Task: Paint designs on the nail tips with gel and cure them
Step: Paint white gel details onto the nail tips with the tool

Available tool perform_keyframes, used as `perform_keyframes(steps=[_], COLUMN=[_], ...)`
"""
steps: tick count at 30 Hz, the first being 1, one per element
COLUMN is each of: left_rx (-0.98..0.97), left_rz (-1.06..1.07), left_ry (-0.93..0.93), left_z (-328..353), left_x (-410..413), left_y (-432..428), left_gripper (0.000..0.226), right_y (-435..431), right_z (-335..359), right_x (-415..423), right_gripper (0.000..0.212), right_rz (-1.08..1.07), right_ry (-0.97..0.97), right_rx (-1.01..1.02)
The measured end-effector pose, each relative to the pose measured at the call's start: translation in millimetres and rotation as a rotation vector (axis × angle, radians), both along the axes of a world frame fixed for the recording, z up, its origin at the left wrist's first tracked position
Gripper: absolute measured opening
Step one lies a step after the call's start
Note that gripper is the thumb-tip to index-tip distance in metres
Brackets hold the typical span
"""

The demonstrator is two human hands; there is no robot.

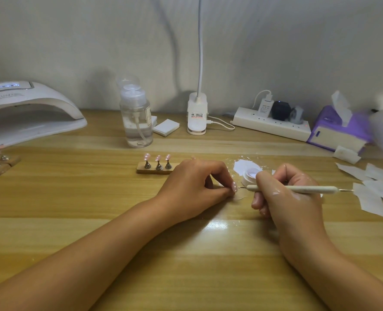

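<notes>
Table (73, 221) of pale striped wood filled the view, with a white curing lamp (29, 108) at its far left edge, a display lit on its top. A purple tissue box (338, 131) sat at the far right, a white power strip (271, 125) just beside it along the wall. A clear pump bottle (136, 117) stood between the lamp and the strip.

Both forearms reached in from the near edge. The left hand (192, 187) rested on the wood, its fingers curled and pinching a single pink nail tip (234, 187) that bore small white dots. The right hand (289, 198), smeared with white, gripped a slim dotting tool (309, 189) like a pen; the tool's fine metal point lay at the held tip, though contact could not be told.

A small wooden holder (154, 170) lay behind the left hand, carrying three pink tips (158, 158) on upright stands. A little white gel pot (248, 178) sat open just behind the two hands.
</notes>
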State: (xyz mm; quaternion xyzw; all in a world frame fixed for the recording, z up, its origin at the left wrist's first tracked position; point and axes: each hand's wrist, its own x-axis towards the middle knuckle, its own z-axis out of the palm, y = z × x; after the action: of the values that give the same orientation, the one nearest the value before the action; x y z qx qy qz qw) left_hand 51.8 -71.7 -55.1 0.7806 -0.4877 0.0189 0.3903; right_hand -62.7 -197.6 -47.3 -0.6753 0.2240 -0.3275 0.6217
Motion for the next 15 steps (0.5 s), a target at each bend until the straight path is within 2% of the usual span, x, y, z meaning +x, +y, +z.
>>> perform_keyframes(steps=[9,15], left_rx=[0.007,-0.001], left_rz=[0.012,-0.014], left_ry=[0.029,0.047], left_z=[-1.4,-0.8], left_x=[0.4,-3.0], left_y=[-0.1,1.0], left_gripper=[0.012,0.008], right_y=[0.5,-1.2], right_z=[5.2,8.4], right_x=[-1.9,-2.6], right_gripper=[0.035,0.036], right_rz=[-0.017,-0.040], right_ry=[-0.127,-0.213], right_rx=[0.104,0.077])
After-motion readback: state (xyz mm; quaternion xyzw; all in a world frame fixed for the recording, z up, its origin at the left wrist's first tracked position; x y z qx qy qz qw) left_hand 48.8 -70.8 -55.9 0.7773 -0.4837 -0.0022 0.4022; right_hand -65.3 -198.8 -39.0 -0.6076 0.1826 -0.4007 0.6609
